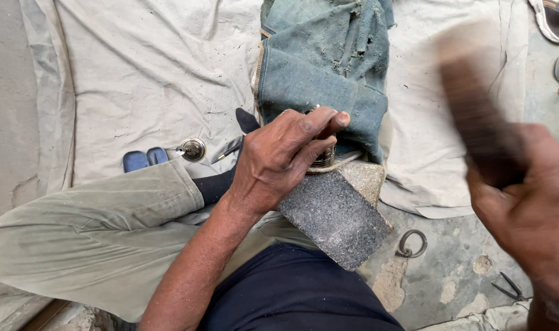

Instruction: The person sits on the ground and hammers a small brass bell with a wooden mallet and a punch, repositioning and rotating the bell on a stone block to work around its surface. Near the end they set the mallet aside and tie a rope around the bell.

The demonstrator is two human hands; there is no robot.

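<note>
We see the left hand (279,160) clamped around a small metal cylinder (324,156) — held upright on the stone block (334,214), just under the folded denim cloth (322,67). Right hand (524,208) grips a dark wooden mallet (475,116), raised and blurred. A metal ring (411,243) lies on the concrete near the block — pliers with blue handles (145,159) rest on the canvas sheet (144,79).

We've 1 view only: head cam, looking steeply down & fwd over our lap, close in on the stone block (336,214) and cloth-covered floor (138,73).
</note>
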